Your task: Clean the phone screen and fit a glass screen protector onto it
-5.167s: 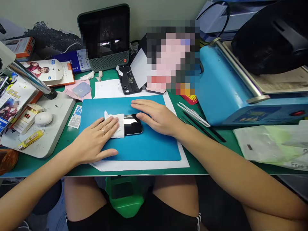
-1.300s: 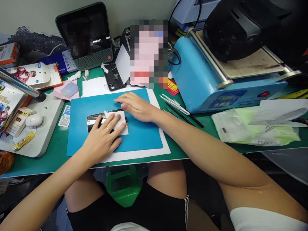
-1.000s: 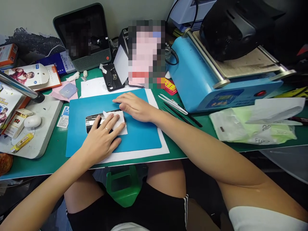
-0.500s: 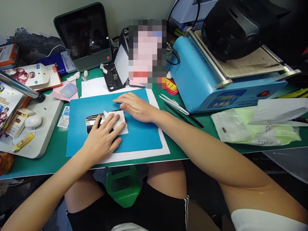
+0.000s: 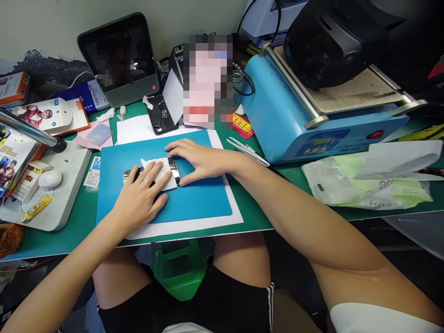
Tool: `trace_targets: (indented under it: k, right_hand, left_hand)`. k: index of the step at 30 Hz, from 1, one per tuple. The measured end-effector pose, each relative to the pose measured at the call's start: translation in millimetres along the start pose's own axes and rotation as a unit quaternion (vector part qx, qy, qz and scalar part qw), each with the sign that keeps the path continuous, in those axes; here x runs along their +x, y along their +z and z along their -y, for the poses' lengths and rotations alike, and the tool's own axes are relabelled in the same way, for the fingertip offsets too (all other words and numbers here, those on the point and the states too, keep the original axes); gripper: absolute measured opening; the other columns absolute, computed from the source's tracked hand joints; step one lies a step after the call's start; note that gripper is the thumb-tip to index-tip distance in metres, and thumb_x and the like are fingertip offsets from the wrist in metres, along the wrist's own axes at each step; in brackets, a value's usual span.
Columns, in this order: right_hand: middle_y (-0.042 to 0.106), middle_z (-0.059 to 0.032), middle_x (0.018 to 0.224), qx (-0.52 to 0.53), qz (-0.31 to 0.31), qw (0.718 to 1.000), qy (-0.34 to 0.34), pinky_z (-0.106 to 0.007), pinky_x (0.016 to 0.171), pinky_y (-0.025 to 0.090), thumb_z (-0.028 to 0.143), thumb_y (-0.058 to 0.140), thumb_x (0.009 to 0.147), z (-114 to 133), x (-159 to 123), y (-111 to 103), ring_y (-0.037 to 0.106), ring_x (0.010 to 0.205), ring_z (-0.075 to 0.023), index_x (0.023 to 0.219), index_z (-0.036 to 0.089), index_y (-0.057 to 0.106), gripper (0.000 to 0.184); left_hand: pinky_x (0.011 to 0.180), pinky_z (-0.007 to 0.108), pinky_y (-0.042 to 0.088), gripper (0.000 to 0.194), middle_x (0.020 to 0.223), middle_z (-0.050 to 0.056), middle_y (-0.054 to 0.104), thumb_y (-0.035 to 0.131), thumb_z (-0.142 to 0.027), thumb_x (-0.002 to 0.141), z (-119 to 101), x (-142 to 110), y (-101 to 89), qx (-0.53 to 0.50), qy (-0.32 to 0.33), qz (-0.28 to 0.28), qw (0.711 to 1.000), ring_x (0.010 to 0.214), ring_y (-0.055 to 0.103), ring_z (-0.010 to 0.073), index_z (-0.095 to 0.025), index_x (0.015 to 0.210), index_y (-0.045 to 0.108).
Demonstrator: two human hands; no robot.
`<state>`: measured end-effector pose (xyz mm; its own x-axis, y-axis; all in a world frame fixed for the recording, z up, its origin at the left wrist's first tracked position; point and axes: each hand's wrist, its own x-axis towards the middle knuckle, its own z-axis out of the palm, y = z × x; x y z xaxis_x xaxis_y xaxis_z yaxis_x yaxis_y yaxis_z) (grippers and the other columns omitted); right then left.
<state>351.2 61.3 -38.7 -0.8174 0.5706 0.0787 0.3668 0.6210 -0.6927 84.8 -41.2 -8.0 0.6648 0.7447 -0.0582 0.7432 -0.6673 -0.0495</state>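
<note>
A dark phone lies flat on a blue mat. My left hand presses a white wipe onto the phone's glass, fingers stretched flat over it, and a ring shows on one finger. My right hand rests spread at the phone's right end, thumb at its near corner and fingers along its far edge, steadying it. Most of the phone is hidden under the wipe and my left hand.
White paper lies under the mat on a green cutting mat. Tweezers lie to the right beside a blue roller machine. A black phone back, a small screen device, boxes and a white stand base crowd the left and back.
My left hand slid the wipe leftward along the phone. My right hand spread and moved its thumb round the phone's right end. The view shifted slightly.
</note>
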Motion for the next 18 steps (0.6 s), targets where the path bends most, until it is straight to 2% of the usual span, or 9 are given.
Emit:
trace_targets:
  k: [3, 10, 14, 18]
  right_hand:
    - [0.049, -0.0188, 0.167, 0.0, -0.007, 1.0, -0.004, -0.068, 0.132, 0.038, 0.068, 0.083, 0.087, -1, 1, 2, 0.04, 0.16, -0.0409, 0.138, 0.022, 0.063, 0.071]
    - [0.05, -0.0177, 0.168, 0.0, -0.013, 1.0, -0.008, -0.067, 0.13, 0.039, 0.063, 0.085, 0.087, -3, 0, 3, 0.04, 0.159, -0.0407, 0.135, 0.023, 0.064, 0.066]
    - [0.051, -0.0183, 0.167, -0.002, -0.016, 1.0, -0.009, -0.068, 0.13, 0.039, 0.062, 0.085, 0.085, -2, 1, 4, 0.041, 0.159, -0.0415, 0.134, 0.023, 0.064, 0.066]
    - [0.051, -0.0187, 0.166, -0.004, -0.018, 1.0, -0.013, -0.068, 0.129, 0.04, 0.062, 0.086, 0.084, -3, 2, 5, 0.042, 0.157, -0.0416, 0.134, 0.023, 0.065, 0.066]
  left_hand:
    - [0.134, 0.07, 0.036, 0.058, 0.181, 0.019, 0.041, 0.037, -0.042, 0.118, 0, 2, -0.7, 0.003, 0.002, -0.003, 1.0, 0.169, 0.04, 0.0394, -0.022, 0.171, 0.048]
    - [0.135, 0.07, 0.034, 0.058, 0.182, 0.016, 0.037, 0.036, -0.042, 0.118, -2, -18, -0.6, 0.006, -0.003, 0.0, 1.0, 0.169, 0.038, 0.0385, -0.024, 0.172, 0.047]
    - [0.136, 0.066, 0.035, 0.058, 0.181, 0.017, 0.041, 0.043, -0.042, 0.116, -5, -11, 0.5, 0.004, 0.006, -0.005, 1.0, 0.17, 0.038, 0.0385, -0.022, 0.17, 0.05]
    - [0.136, 0.066, 0.035, 0.058, 0.181, 0.018, 0.041, 0.039, -0.04, 0.117, -6, -10, 1.4, 0.009, 0.006, -0.005, 1.0, 0.17, 0.037, 0.0388, -0.02, 0.171, 0.048]
